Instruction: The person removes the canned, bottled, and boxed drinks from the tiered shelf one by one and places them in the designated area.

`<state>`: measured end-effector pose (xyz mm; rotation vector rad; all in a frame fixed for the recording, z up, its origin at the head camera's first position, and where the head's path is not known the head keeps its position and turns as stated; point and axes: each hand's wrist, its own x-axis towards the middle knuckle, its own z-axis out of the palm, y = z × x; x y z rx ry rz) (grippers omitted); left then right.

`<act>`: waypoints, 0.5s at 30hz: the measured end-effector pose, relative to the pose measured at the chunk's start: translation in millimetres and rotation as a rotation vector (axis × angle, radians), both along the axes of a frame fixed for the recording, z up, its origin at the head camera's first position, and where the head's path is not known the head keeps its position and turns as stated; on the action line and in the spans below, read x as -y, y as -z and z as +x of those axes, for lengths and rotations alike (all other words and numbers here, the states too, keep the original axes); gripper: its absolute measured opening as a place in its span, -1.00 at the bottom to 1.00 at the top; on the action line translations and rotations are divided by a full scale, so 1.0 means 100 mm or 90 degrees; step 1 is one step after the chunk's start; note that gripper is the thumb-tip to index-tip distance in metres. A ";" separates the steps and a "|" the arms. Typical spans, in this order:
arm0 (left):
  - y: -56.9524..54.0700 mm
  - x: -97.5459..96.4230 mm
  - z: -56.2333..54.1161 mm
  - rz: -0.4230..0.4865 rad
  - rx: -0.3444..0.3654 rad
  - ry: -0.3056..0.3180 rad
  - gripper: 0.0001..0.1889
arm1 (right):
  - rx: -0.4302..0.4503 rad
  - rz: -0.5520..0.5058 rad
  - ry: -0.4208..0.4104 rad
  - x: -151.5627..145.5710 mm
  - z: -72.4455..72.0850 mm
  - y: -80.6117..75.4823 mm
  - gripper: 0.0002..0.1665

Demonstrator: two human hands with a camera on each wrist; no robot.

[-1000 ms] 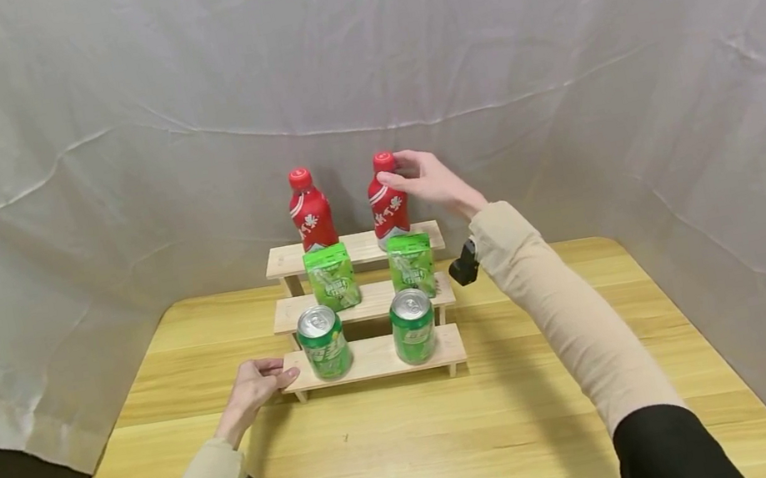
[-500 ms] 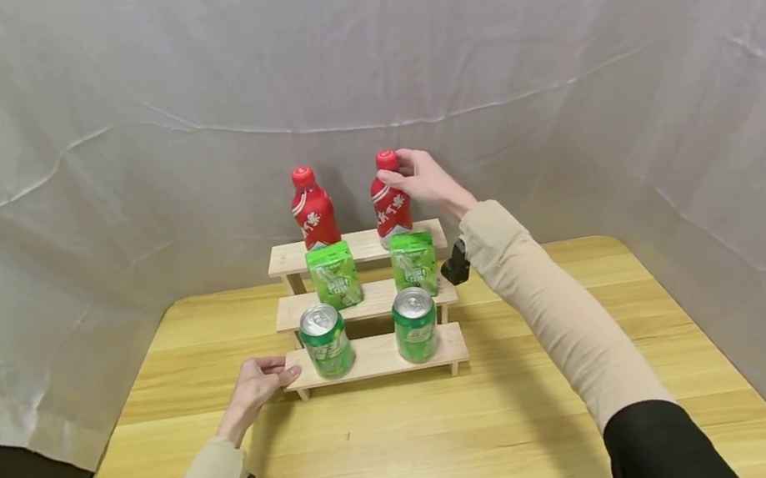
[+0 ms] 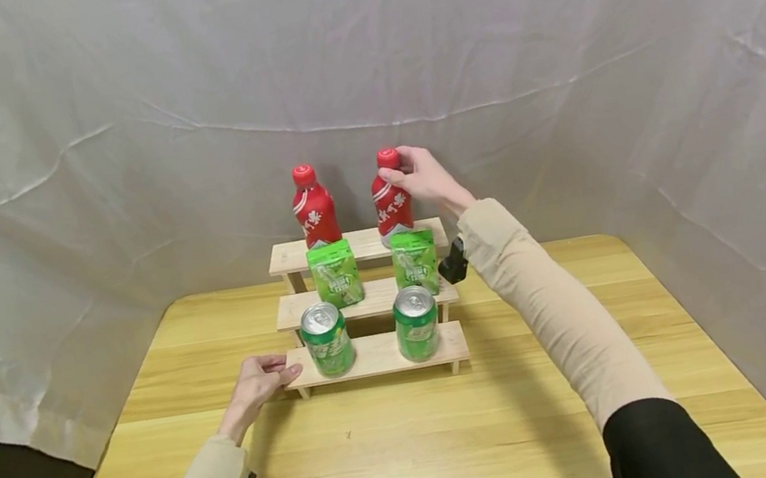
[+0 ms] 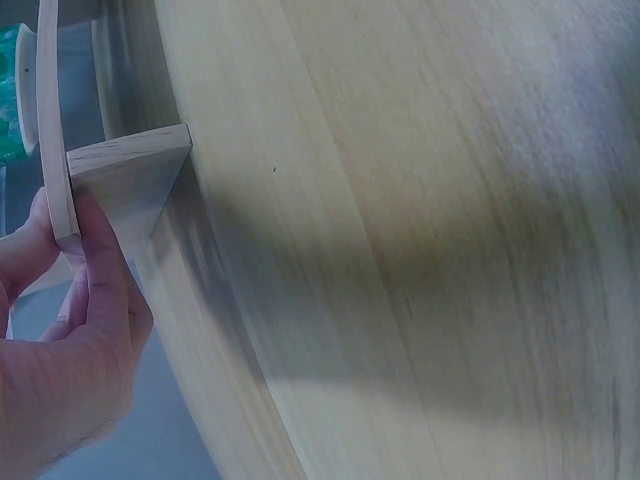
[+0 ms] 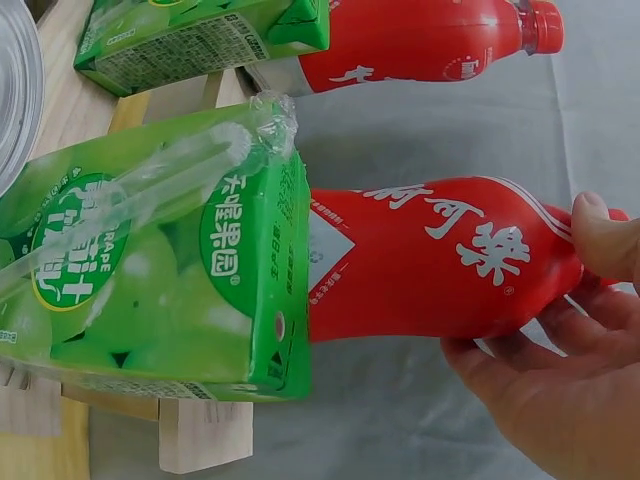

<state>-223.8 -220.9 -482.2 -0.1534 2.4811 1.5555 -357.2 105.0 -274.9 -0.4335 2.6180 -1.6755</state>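
Note:
A three-step wooden display shelf [image 3: 378, 356] stands on the table. My left hand [image 3: 259, 385] pinches the left end of its lowest board between thumb and fingers, as the left wrist view shows close up. My right hand [image 3: 424, 176] grips the neck of the right-hand red bottle [image 5: 430, 260], which is upright on the top step. Another red bottle [image 3: 316, 215] stands to its left. Two green juice boxes, one at left [image 3: 335, 275] and one at right [image 5: 150, 260], occupy the middle step. On the lowest step are two green cans, left [image 3: 327, 341] and right [image 3: 417, 325].
The wood-grain table [image 3: 419, 453] extends in front of the shelf and to both sides. A pale cloth backdrop [image 3: 350, 41] hangs close behind the bottles and along both sides. Both juice boxes stand directly in front of the bottles.
The whole scene has shifted very slightly in the head view. My right forearm has moved a little leftward while the hand stays at the bottle's neck. The left hand keeps its hold.

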 end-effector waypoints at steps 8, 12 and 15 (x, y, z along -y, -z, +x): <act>0.02 -0.01 0.00 0.010 -0.001 -0.004 -0.45 | -0.023 0.002 0.006 0.01 0.02 0.01 -0.51; 0.03 -0.01 0.00 0.015 0.000 -0.002 -0.45 | -0.033 0.005 0.007 0.00 0.05 0.01 -0.51; 0.02 -0.02 0.00 0.015 0.000 -0.003 -0.45 | -0.037 0.004 0.011 -0.02 0.06 0.01 -0.50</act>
